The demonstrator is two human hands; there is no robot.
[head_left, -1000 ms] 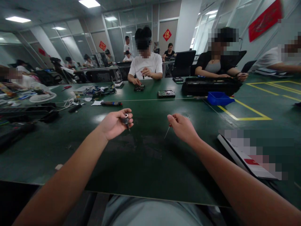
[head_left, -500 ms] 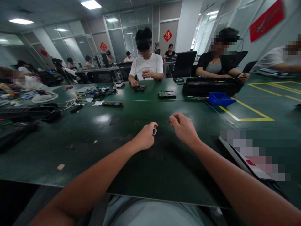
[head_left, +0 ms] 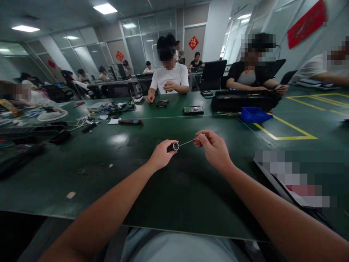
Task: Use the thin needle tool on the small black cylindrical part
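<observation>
My left hand (head_left: 160, 154) is closed around a short black cylinder (head_left: 173, 146) whose round end has a silver rim and faces right, towards me. In my right hand (head_left: 214, 145) is a thin screwdriver (head_left: 187, 143) with a red handle, pinched between thumb and fingers. Its slim metal shaft points left, and the tip is at or very near the rim of the cylinder. Whether the tip touches it or goes inside, I cannot tell. Both hands are raised over the green table (head_left: 174, 203).
A blue scoop-shaped bin (head_left: 255, 115) and a long black housing (head_left: 242, 101) stand at the right back. A hard drive (head_left: 193, 110) lies ahead, a dark tool (head_left: 130, 122) left of it. Cables (head_left: 114, 106) clutter the left. Co-workers sit opposite.
My left hand has shifted slightly left and turned, so the cylinder's rimmed end shows more fully. The screwdriver's shaft is now more visible. Across the table, a co-worker's hand has moved off a small device.
</observation>
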